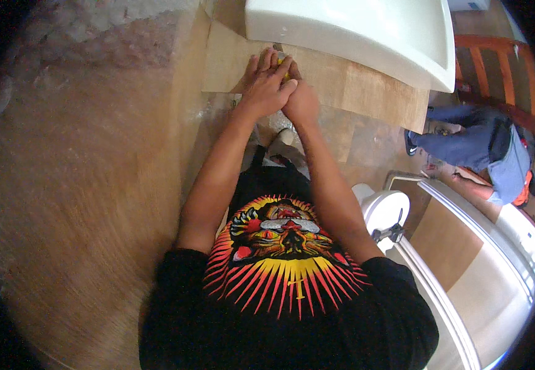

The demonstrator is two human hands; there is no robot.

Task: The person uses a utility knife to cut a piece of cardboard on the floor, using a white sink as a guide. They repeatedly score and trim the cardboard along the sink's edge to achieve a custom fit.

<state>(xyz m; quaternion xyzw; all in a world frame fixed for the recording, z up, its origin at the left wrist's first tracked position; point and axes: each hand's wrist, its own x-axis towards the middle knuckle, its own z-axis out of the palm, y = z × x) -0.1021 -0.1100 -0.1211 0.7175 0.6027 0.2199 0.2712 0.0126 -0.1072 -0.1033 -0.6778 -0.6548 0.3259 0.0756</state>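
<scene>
Head view: the left hand (266,86) lies over the right hand (299,102), fingers (261,65) nearly straight, both pressing a small yellow object (285,76), mostly hidden, on the tan wooden panel (366,89) beside the white basin (366,37).

Looks like a bathroom mid-renovation: big white ceramic basin (366,37) at the far side, bare wood-look floor planks (366,92) under it, white bathtub rim (465,246) on the near right.
</scene>
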